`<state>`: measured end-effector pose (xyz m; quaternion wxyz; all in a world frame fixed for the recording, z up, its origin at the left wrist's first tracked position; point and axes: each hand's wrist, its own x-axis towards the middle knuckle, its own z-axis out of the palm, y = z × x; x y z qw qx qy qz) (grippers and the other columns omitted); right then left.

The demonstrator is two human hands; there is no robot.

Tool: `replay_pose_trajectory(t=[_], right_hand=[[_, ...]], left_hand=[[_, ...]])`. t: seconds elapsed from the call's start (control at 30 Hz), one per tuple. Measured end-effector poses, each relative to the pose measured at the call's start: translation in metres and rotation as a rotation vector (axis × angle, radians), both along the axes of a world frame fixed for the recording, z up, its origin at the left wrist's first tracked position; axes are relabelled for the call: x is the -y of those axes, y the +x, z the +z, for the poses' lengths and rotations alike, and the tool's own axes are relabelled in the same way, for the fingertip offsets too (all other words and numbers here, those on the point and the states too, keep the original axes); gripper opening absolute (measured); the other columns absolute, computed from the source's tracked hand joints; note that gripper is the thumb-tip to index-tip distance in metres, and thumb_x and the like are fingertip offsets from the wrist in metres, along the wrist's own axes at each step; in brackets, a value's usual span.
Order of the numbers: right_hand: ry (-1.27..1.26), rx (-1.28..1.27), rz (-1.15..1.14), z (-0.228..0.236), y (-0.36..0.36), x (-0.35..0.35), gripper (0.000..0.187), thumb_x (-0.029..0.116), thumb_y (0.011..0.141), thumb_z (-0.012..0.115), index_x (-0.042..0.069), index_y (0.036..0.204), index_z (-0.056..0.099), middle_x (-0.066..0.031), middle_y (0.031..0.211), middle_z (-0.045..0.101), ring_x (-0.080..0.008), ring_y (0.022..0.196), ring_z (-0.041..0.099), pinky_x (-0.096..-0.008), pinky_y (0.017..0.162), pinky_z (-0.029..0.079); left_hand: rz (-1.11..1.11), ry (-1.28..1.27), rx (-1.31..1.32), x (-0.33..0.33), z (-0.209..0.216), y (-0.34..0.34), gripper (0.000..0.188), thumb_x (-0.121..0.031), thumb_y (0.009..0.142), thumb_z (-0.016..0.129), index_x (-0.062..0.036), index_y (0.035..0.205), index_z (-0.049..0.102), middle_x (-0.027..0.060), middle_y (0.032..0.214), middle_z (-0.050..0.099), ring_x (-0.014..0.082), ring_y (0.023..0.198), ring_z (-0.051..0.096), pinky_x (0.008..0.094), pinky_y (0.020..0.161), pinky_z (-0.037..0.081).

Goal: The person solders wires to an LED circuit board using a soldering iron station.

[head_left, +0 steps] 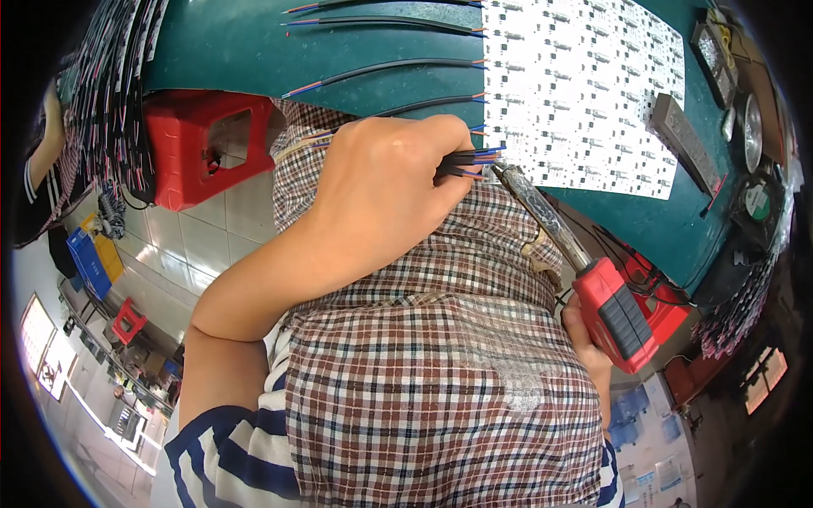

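Note:
My left hand point(385, 173) is closed round a small bunch of black cables point(461, 159) with blue and orange wire ends. Those ends reach the lower left corner of a white circuit board panel point(584, 93) dotted with small dark parts. From the right, my right hand point(583, 339) grips the red and black handle of a soldering iron point(550, 216). Its tip lies just beside the wire ends; whether they touch, I cannot tell. Several black cables point(381, 69) stretch left from the panel's left edge, their ends at the board.
A green table point(220, 51) carries the panel. A grey bar point(684, 140) rests on the panel's right side. Many cables point(110, 93) hang at the far left, beside a red stool point(182, 152). Right of the panel stand a solder spool point(754, 199) and a round metal dish point(749, 131).

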<state>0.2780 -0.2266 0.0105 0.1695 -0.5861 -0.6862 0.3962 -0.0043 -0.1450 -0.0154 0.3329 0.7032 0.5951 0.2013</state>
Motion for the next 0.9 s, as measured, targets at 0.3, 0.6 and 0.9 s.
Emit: replay_pose_trajectory(t=[0.3, 0.6, 0.9], right_hand=[[0.132, 0.04, 0.066, -0.01, 0.019, 0.021, 0.03, 0.015, 0.07, 0.082, 0.001, 0.094, 0.07, -0.0149, 0.088, 0.069, -0.0328, 0.075, 0.068, -0.0393, 0.069, 0.055], [-0.114, 0.001, -0.239, -0.021, 0.024, 0.049, 0.033, 0.019, 0.074, 0.082, 0.001, 0.099, 0.07, -0.016, 0.094, 0.07, -0.0336, 0.08, 0.07, -0.0402, 0.073, 0.056], [-0.149, 0.023, -0.216, -0.015, 0.023, 0.041, 0.03, 0.016, 0.07, 0.082, 0.001, 0.092, 0.069, -0.0157, 0.088, 0.069, -0.0329, 0.075, 0.069, -0.0392, 0.07, 0.055]], left_hand=[[-0.008, 0.073, -0.031, 0.004, 0.001, 0.004, 0.013, -0.013, 0.081, 0.078, -0.0041, 0.08, 0.069, 0.0095, 0.068, 0.068, 0.0199, 0.052, 0.065, 0.0287, 0.048, 0.048], [-0.014, 0.097, -0.061, 0.004, -0.002, 0.002, 0.012, -0.013, 0.081, 0.077, -0.0049, 0.082, 0.067, 0.0075, 0.07, 0.069, 0.0194, 0.053, 0.066, 0.0285, 0.049, 0.049], [0.007, -0.006, -0.012, -0.005, 0.003, 0.003, 0.014, -0.014, 0.079, 0.077, -0.005, 0.085, 0.07, 0.0062, 0.073, 0.07, 0.0167, 0.056, 0.065, 0.027, 0.049, 0.048]])
